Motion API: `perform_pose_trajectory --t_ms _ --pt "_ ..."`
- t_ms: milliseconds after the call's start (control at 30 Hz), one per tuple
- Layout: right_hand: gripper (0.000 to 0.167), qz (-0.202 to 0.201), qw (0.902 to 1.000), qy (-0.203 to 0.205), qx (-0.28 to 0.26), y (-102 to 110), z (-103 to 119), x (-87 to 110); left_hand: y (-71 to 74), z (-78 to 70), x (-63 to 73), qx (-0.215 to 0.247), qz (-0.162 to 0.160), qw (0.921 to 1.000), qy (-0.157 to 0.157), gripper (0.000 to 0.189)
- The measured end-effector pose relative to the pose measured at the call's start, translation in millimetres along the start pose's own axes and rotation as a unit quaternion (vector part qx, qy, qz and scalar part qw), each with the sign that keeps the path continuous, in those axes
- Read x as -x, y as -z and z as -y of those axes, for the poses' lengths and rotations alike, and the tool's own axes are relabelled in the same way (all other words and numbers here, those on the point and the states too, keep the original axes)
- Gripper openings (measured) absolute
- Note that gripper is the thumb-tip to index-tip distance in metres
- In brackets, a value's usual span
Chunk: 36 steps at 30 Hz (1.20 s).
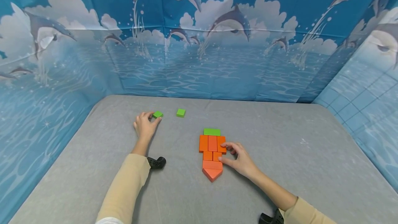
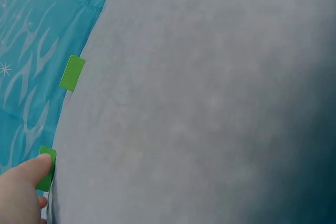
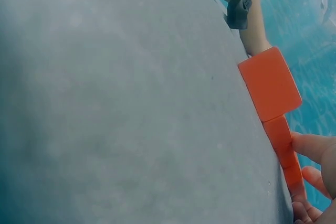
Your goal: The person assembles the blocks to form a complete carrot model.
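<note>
My left hand (image 1: 145,125) pinches a small green block (image 1: 158,114) between thumb and fingers at the table's far left. In the left wrist view the thumb lies on that block (image 2: 47,174). Right of it rests a second small green block (image 1: 180,113). Near the middle, several orange blocks (image 1: 212,143) lie joined in a flat figure. A green rectangular block (image 1: 212,132) tops it, and an orange triangular block (image 1: 212,175) points toward me at the bottom. My right hand (image 1: 240,160) touches the figure's right side, thumb on a small orange block (image 1: 217,156), fingers on a longer one above.
A grey cloth covers the table (image 1: 174,196). Blue curtains (image 1: 199,75) printed with dolphins rise behind it and at both sides. Black wrist mounts (image 1: 157,162) sit on both forearms, low over the cloth.
</note>
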State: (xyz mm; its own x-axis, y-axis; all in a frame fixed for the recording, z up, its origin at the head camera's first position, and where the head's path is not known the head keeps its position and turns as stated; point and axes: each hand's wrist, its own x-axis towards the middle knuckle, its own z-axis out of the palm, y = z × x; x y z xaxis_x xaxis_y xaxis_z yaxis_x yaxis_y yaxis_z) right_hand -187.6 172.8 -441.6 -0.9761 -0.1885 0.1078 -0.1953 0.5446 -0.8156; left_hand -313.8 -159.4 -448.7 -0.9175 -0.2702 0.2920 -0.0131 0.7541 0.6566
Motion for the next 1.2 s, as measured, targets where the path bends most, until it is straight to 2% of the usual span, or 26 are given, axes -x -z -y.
perform_pose_trajectory --t_ms 133,267,500,667,800,967,1200 --pt "0.041 -0.003 1.0 0.008 0.001 -0.5 -1.6 -0.3 -1.0 -10.5 -2.1 0.019 0.0 0.9997 -0.012 0.043" --pt "0.041 -0.003 0.9999 0.012 0.004 -0.3 -2.1 -0.5 -4.8 -30.7 -4.3 0.042 0.014 0.9979 -0.047 0.041" --pt "0.041 -0.003 0.9999 0.005 0.01 -1.7 -1.9 -1.4 -28.3 -67.1 5.0 0.049 0.057 0.9887 -0.13 0.039" --pt "0.041 -0.006 0.9998 0.006 0.017 -2.7 -2.3 -2.1 -44.9 -84.8 17.0 0.035 0.104 0.9808 -0.161 0.039" --pt "0.041 -0.007 0.9998 0.006 0.017 -2.5 -1.5 -2.2 -53.5 -92.4 23.4 0.023 0.141 0.9735 -0.178 0.038" --pt "0.041 -0.006 0.9999 -0.001 0.015 -2.7 -0.5 -2.3 -60.3 -93.2 28.7 0.019 0.171 0.9661 -0.192 0.038" --pt "0.041 -0.006 0.9999 0.005 0.013 -1.1 -0.4 -1.2 -63.6 -89.3 31.6 0.033 0.188 0.9616 -0.197 0.037"
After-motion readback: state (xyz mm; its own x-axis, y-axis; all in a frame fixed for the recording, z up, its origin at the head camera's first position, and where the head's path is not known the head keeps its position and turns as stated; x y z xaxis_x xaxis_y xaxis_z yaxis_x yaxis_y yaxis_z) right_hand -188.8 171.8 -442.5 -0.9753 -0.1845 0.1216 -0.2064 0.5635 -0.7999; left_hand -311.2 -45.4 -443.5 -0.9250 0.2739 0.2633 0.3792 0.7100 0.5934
